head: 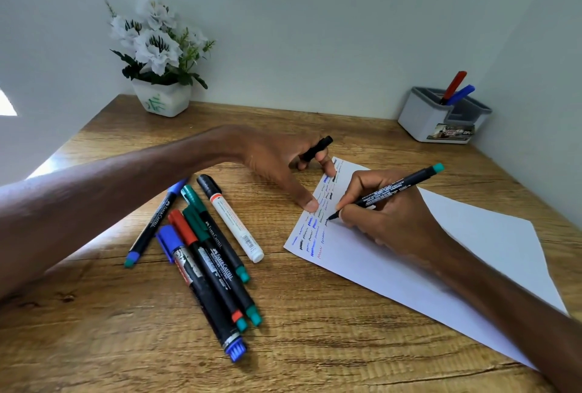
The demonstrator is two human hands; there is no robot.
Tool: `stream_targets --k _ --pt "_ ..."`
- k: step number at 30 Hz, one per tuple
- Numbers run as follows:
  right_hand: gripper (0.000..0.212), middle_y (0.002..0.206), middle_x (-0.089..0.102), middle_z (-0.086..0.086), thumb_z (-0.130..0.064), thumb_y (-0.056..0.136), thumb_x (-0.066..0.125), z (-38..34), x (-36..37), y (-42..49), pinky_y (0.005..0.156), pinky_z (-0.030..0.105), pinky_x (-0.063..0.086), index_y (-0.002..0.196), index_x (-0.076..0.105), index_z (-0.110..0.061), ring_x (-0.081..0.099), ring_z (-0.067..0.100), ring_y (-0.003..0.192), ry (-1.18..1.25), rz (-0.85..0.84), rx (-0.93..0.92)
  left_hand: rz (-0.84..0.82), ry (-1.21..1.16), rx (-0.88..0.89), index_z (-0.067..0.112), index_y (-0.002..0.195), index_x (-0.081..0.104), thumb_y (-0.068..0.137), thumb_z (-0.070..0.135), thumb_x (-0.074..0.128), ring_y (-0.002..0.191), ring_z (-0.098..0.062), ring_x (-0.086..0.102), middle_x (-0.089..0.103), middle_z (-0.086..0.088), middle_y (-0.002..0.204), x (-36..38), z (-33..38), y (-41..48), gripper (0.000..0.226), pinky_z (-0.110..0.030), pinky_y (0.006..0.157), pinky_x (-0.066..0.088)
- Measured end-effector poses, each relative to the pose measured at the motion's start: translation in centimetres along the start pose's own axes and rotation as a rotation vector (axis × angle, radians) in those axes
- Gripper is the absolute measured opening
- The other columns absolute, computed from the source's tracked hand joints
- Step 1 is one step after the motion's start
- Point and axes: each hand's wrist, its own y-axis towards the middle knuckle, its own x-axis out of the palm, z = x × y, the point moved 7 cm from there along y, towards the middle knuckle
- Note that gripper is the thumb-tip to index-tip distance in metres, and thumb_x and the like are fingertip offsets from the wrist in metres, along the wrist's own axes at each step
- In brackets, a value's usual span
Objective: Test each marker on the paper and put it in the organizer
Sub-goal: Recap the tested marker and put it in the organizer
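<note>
My right hand [387, 213] grips a thin black marker [396, 189] with a teal end, its tip touching the white paper [456, 254] beside rows of black, blue and red scribbles. My left hand [277, 162] holds the black cap [318, 147] in its fingers while its thumb presses the paper's left edge. Several capped markers lie in a pile [204, 251] on the table to the left, among them a white one [236, 222]. The grey organizer [425, 118] stands at the back right, with a red marker [453, 85] and a blue marker [461, 94] in it.
A white pot of white flowers [160, 96] stands at the back left of the wooden table [315, 345]. Walls close in behind the table and along its right side.
</note>
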Motion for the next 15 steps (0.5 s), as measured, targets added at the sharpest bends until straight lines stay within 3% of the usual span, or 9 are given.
stream_targets --k 8,11,15 --pt "0.015 0.050 0.060 0.001 0.015 0.078 0.069 0.29 -0.15 -0.02 0.038 0.017 0.036 0.068 0.066 0.005 0.045 0.009 0.034 0.032 0.040 0.056 0.003 -0.012 -0.014 0.027 0.123 0.045 0.073 0.040 0.091 0.106 -0.007 0.048 0.057 0.027 0.126 -0.01 -0.21 0.02 0.069 -0.025 0.091 0.042" --pt "0.014 0.052 0.061 0.011 0.014 0.079 0.069 0.30 -0.18 -0.02 0.037 0.020 0.036 0.069 0.067 0.004 0.045 0.013 0.034 0.037 0.051 0.065 0.009 -0.010 -0.018 0.022 0.125 0.045 0.075 0.036 0.090 0.103 -0.006 0.048 0.057 0.026 0.125 -0.08 -0.26 0.03 0.069 -0.024 0.090 0.041" --pt "0.013 0.053 0.061 0.013 0.012 0.078 0.068 0.55 -0.26 -0.02 0.036 0.021 0.036 0.069 0.066 0.004 0.045 0.014 0.033 0.038 0.061 0.089 -0.003 -0.025 -0.006 0.036 0.112 0.044 0.072 0.039 0.091 0.105 -0.009 0.047 0.057 0.021 0.129 0.09 0.01 -0.02 0.061 -0.026 0.091 0.042"
